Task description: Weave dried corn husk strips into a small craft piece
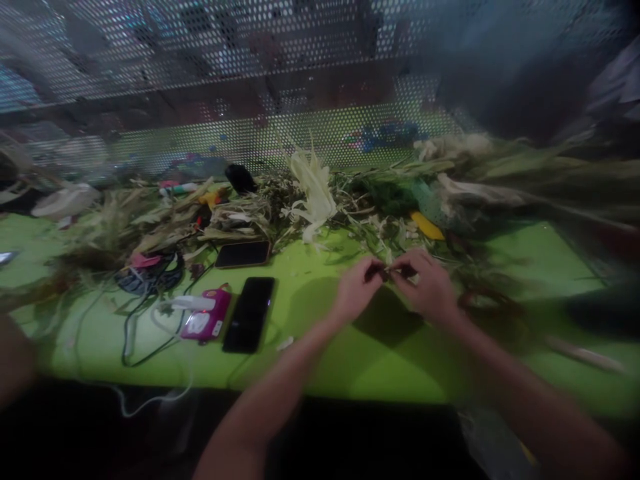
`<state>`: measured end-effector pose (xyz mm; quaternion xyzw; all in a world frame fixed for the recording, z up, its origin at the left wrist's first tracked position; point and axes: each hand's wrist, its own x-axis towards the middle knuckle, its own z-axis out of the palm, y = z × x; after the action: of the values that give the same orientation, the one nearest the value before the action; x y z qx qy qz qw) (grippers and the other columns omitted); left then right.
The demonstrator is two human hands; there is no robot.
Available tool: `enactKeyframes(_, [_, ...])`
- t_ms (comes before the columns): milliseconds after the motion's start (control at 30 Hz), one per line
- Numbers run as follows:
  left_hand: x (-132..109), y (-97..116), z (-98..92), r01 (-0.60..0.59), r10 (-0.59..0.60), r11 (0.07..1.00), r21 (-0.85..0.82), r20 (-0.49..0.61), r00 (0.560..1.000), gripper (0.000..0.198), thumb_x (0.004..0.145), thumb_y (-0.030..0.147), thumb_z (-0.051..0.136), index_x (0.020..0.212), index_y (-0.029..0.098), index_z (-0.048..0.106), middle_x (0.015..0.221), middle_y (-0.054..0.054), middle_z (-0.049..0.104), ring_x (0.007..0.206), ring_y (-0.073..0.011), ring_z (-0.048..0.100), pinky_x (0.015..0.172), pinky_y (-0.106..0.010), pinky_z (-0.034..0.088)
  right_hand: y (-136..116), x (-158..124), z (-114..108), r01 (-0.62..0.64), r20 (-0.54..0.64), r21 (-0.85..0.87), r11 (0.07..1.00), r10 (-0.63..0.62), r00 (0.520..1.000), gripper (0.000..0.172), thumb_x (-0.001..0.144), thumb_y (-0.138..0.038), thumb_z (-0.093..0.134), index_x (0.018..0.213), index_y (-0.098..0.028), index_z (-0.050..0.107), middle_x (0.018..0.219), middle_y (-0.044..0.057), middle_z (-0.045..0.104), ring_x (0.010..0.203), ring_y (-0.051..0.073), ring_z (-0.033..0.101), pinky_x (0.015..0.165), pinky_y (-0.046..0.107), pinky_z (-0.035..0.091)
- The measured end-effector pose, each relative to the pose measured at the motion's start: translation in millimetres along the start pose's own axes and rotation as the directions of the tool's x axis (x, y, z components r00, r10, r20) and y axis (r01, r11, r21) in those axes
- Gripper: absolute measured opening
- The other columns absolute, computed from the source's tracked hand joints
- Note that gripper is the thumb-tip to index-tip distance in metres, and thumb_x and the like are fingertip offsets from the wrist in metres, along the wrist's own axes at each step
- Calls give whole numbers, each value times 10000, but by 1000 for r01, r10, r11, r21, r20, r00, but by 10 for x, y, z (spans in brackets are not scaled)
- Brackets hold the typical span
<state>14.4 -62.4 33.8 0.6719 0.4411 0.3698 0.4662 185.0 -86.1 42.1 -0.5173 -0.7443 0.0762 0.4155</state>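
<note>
Over the green tabletop (320,360), my left hand (357,287) and my right hand (425,283) come together with fingertips almost meeting. The fingers of both are pinched on something small and thin between them, too dim and blurred to name. Just beyond the hands lies a heap of dry plant stalks (367,223), with a pale corn husk (313,190) standing up from it. A yellow object (427,225) rests a little behind my right hand.
Left of my hands lie a black phone (249,315), a second phone (243,254) and a magenta power socket block (206,317) with a white plug and trailing cables. A perforated metal screen (210,140) rises behind the heap. Part of another person's arm (15,360) shows at the left edge.
</note>
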Motion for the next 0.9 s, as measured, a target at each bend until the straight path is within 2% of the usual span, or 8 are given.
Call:
enactKeyframes(167, [16,9,5,90,-89,979,-180,14,996,109,863,246,544,895,158,599,874,-36,637,805,-138,559,760,-282,438,-19,-22,-20,74,26,-94,993,-71,997,92,883,-203,599,951,-218,659,844,40,700,705,164,632,615,281,482])
enactKeyframes(500, [-7,14,34,141,-145,976,-166,-16,989,111,846,260,587,861,155,620,832,-32,634,754,-132,541,719,-281,423,-49,-48,-40,197,21,-318,928,-201,979,95,912,-232,590,947,-196,670,829,46,724,705,177,639,628,293,438])
enactKeyframes(667, [-6,42,44,109,-116,983,-144,-39,992,98,831,251,603,824,155,618,783,-17,622,717,-122,524,676,-262,394,-114,-57,-24,241,11,-439,866,-263,965,98,921,-206,565,891,-185,656,780,43,696,666,168,596,634,295,401])
enactKeyframes(900, [4,11,68,81,-91,972,-222,-34,995,51,833,205,577,814,162,596,776,-2,598,728,-112,507,696,-247,391,-90,-62,-10,228,30,-402,887,-236,971,90,923,-205,549,895,-183,632,776,47,666,664,166,581,613,285,399])
